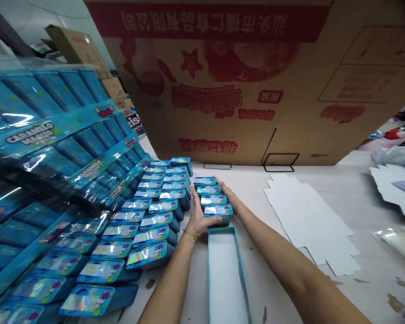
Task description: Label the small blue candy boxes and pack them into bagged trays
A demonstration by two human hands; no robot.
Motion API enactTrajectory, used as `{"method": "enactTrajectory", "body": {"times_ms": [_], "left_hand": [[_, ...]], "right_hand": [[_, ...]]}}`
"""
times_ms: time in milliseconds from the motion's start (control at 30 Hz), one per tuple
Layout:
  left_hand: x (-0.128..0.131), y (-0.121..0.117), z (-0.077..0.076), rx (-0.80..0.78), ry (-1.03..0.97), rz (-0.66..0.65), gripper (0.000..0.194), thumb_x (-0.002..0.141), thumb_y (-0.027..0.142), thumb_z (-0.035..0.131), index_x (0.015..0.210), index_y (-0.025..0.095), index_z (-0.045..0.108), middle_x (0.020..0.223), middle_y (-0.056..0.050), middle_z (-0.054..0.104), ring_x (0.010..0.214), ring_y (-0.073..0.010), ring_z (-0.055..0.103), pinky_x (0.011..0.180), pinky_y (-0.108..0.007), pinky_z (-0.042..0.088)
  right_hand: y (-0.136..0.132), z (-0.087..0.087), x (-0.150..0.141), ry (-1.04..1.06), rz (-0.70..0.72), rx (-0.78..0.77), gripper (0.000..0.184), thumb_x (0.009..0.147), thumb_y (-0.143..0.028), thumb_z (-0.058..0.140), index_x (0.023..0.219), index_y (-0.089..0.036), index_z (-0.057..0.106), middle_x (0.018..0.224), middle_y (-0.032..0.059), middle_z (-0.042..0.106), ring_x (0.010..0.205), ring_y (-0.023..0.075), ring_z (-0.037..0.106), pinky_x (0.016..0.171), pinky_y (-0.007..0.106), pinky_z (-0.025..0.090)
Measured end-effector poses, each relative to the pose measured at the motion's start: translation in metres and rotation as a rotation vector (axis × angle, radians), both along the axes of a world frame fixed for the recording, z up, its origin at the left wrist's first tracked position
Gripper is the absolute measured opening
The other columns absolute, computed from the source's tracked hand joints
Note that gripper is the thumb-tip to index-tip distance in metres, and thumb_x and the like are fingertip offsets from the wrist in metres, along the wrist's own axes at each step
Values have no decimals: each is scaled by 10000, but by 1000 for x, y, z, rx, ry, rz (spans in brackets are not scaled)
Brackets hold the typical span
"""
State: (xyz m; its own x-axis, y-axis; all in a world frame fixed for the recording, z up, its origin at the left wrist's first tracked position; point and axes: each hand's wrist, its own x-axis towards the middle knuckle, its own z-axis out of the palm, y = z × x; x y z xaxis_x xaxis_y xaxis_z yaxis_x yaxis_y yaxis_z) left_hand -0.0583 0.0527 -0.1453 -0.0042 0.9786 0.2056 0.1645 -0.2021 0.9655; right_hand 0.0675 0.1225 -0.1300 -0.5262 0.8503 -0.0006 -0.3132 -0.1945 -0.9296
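Several blue lidded packs stand in a short row between my two hands. My left hand presses along their left side, its thumb across the near end of the row. On the far right side, my right hand closes in on the same packs, its fingertips partly hidden behind them. Just below the row lies a long open tray box, white inside with blue edges. To the left, more of these packs stand in columns on the table.
Wrapped, stacked trays of blue packs rise on the left. A large brown carton with red print stands across the back. Flat white card blanks lie on the right, near a clear plastic bag.
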Motion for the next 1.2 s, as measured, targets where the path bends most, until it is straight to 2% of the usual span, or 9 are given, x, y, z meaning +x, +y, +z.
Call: {"method": "enactTrajectory", "body": {"times_ms": [100, 233, 400, 500, 600, 733, 900, 1000, 1200], "left_hand": [[4, 1, -4, 8, -50, -34, 1231, 531, 457, 698, 1331, 188, -198, 1422, -174, 140, 1261, -269, 282, 987, -406, 321], [7, 2, -2, 0, 39, 81, 1151, 539, 462, 687, 1358, 201, -80, 1429, -143, 98, 1299, -274, 173, 1040, -421, 222], [10, -14, 42, 142, 185, 160, 1107, 527, 479, 691, 1365, 173, 34, 1428, -128, 96, 1320, -280, 42, 1071, -422, 114], [18, -50, 76, 184, 229, 116, 1138, 514, 498, 697, 1369, 193, 11, 1431, -114, 88, 1317, -290, 53, 1068, -432, 124], [30, -96, 89, 147, 274, 45, 1164, 488, 481, 721, 1369, 205, 12, 1424, -124, 99, 1311, -309, 80, 1055, -471, 145], [43, -136, 70, 74, 229, -40, 1159, 494, 453, 727, 1367, 216, 2, 1409, -135, 128, 1303, -302, 128, 1047, -480, 170], [41, -140, 31, 44, 134, -81, 1146, 499, 422, 732, 1367, 215, 13, 1407, -135, 140, 1300, -300, 145, 1052, -469, 160], [35, -138, 18, 20, 140, -79, 1111, 510, 385, 732, 1368, 209, 48, 1392, -144, 209, 1289, -304, 185, 1042, -483, 177], [32, -148, 8, -113, 43, -110, 1051, 538, 333, 731, 1367, 230, 92, 1274, -135, 437, 1181, -296, 399, 955, -492, 334]], "right_hand": [[-8, -5, -10, 147, 0, -52, 561, 785, -621, 338, 1212, -265, 409, 1176, 28, 550, 1038, 206, 542, 908, 405, 415], [-6, 2, -17, 192, -52, -90, 544, 779, -645, 315, 1131, -258, 462, 1125, 18, 581, 1006, 205, 560, 896, 396, 428], [-16, 43, -11, 193, -138, -73, 540, 792, -626, 321, 1174, -258, 423, 1081, 14, 601, 992, 193, 564, 884, 383, 434], [-54, 65, 2, 259, -159, -83, 529, 804, -606, 323, 1212, -277, 394, 1129, 8, 576, 1033, 196, 541, 901, 395, 418], [-105, 63, 17, 321, -202, -168, 558, 795, -614, 335, 1236, -275, 378, 1177, 23, 547, 1076, 213, 512, 901, 421, 412], [-152, 32, 30, 367, -289, -266, 573, 766, -625, 386, 1237, -297, 381, 1187, 15, 542, 1060, 214, 524, 881, 431, 426], [-159, 5, 38, 166, -440, -167, 559, 762, -568, 452, 1230, -264, 411, 1129, 9, 576, 1004, 197, 552, 871, 390, 433], [-151, 3, 45, -71, -502, 5, 512, 788, -516, 444, 1211, -226, 438, 1116, 18, 578, 1014, 182, 535, 907, 358, 400], [-134, 22, 59, -566, -417, 388, 458, 771, -370, 507, 1192, -193, 470, 1123, 50, 560, 944, 172, 544, 855, 324, 419]]}}
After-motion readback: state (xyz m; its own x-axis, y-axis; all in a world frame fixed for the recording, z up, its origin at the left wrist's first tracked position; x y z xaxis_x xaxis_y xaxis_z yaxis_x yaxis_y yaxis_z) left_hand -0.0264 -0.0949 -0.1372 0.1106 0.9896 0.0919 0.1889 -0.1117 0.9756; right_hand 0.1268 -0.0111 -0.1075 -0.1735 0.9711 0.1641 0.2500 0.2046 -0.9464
